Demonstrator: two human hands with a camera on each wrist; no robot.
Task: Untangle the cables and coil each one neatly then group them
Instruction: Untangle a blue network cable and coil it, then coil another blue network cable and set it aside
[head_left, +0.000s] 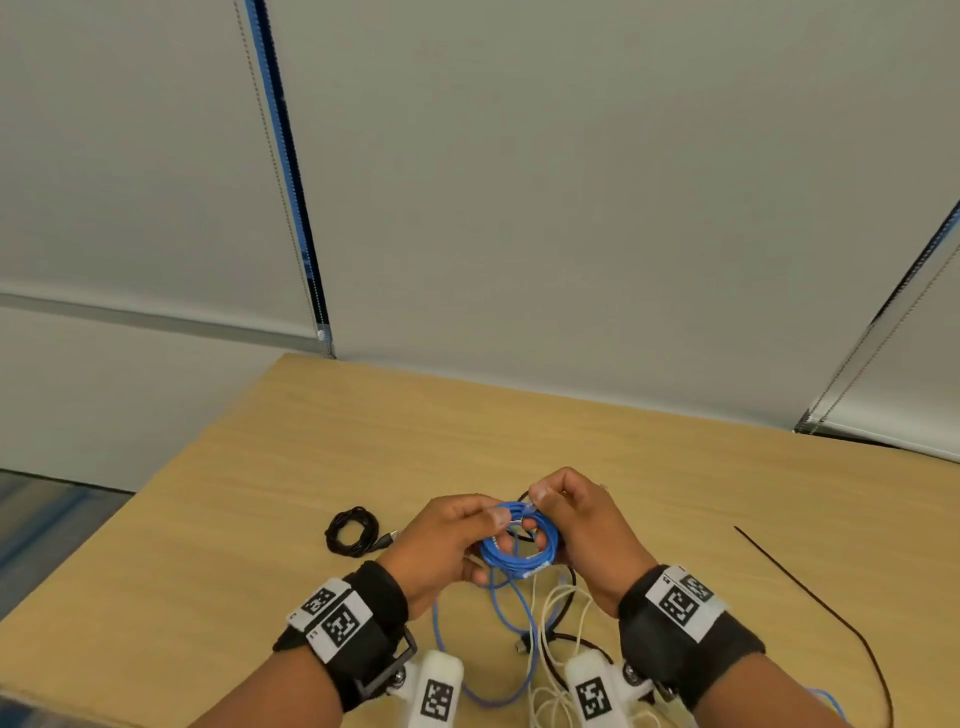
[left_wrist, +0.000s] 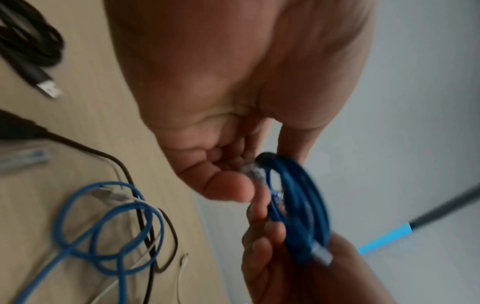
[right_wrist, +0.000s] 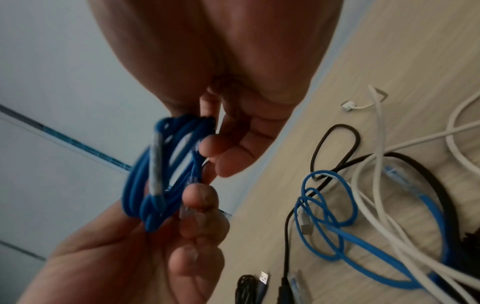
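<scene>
A small coil of blue cable (head_left: 521, 543) is held above the wooden table (head_left: 363, 441) between both hands. My left hand (head_left: 457, 540) grips the coil's left side, thumb on top; the coil (left_wrist: 298, 207) shows edge-on in the left wrist view. My right hand (head_left: 566, 525) pinches the coil's clear plug end (head_left: 531, 501) at the top and supports the right side; the coil (right_wrist: 161, 174) appears blurred in the right wrist view. A finished black coil (head_left: 352, 530) lies to the left. Loose blue (head_left: 511, 618), white (head_left: 550, 649) and black cables tangle below the hands.
A long black cable (head_left: 810, 597) runs diagonally across the table's right side. White blinds (head_left: 519, 208) hang behind the table. The table's left edge drops to carpet (head_left: 41, 519). Bare tabletop lies beyond the hands.
</scene>
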